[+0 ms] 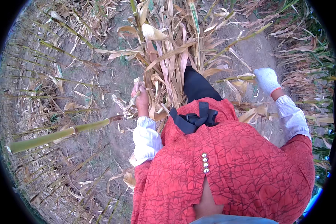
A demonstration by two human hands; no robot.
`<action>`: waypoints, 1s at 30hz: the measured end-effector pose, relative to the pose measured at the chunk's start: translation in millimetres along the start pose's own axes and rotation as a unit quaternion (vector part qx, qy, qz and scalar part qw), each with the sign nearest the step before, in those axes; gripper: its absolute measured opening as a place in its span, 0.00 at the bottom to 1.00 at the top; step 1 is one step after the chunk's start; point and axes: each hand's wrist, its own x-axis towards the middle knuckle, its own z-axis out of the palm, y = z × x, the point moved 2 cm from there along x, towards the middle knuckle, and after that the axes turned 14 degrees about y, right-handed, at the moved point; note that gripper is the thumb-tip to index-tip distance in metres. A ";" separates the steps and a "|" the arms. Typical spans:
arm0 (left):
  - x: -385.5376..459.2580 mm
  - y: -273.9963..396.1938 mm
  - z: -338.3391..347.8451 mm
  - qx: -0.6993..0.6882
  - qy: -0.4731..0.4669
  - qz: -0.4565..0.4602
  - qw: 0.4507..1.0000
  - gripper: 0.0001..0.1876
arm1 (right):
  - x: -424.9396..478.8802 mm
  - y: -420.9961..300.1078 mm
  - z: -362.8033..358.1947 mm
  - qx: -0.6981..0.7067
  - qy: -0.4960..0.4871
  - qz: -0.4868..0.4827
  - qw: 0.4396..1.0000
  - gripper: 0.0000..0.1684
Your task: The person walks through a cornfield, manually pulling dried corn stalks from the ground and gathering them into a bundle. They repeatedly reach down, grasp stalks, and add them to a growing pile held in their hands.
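My bare left hand [140,97] is closed around a thin pale piece of dry corn plant [134,98], with crumpled husk hanging beside the wrist. Just right of that hand is a thick bundle of dry corn stalks and leaves [168,61], stretching away ahead of me and partly covering my lower leg. My right hand, in a white knit glove [267,80], is at the near end of a greenish corn stalk [238,78]. Its fingers look curled, but the glove hides whether they grip the stalk.
A thick cut corn stalk [58,135] slants close by on the left. Several thinner stalks [70,32] lean over soil strewn with dry leaves [81,179]. Dense dry corn plants [302,53] line the right side. A black strap with a buckle [194,117] hangs at my waist.
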 end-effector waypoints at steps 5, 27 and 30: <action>4.6 5.9 -11.3 -0.052 -0.020 -0.031 0.998 0.07 | 26.3 -13.9 8.5 0.008 0.040 -0.034 0.999 0.05; -0.1 2.1 -25.0 0.020 -0.013 0.002 1.000 0.07 | 2.5 34.0 31.4 0.037 -0.019 0.050 0.998 0.11; -2.3 11.3 -31.6 -0.017 -0.002 -0.026 1.000 0.07 | -4.1 39.8 39.2 0.048 -0.014 0.072 0.996 0.10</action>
